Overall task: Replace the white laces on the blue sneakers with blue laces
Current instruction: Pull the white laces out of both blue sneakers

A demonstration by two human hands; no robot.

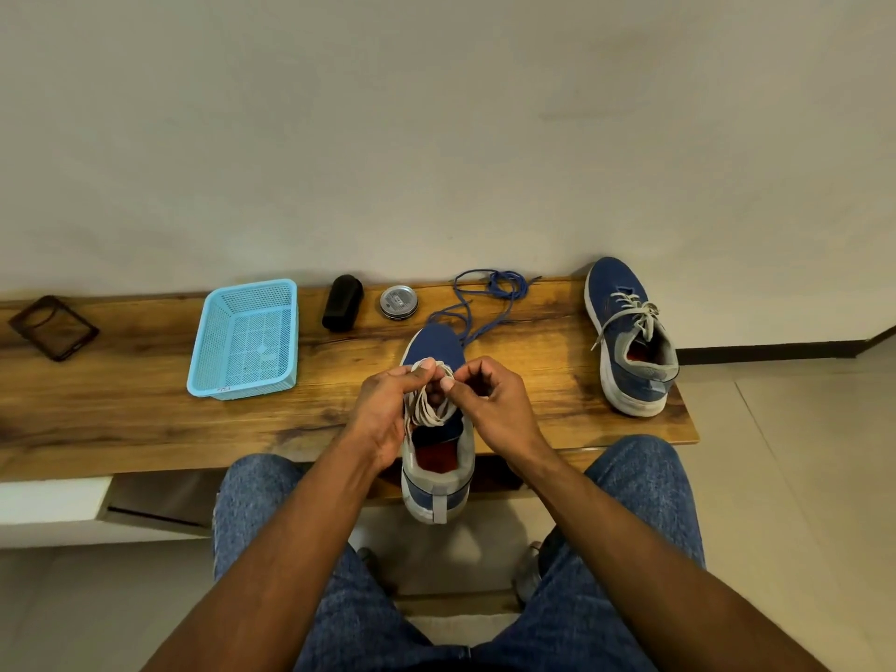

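Note:
A blue sneaker lies on the wooden bench, toe pointing away, heel hanging over the front edge. Over it, my left hand holds a bundle of looped white lace between thumb and fingers. My right hand pinches the same lace at the top of the bundle. Blue laces lie tangled on the bench just beyond the toe. A second blue sneaker, with white laces tied in it, stands at the bench's right end.
A light blue mesh basket sits left of centre. A black brush and a round silver tin stand near the wall. A dark square frame lies far left. My knees in jeans are below the bench edge.

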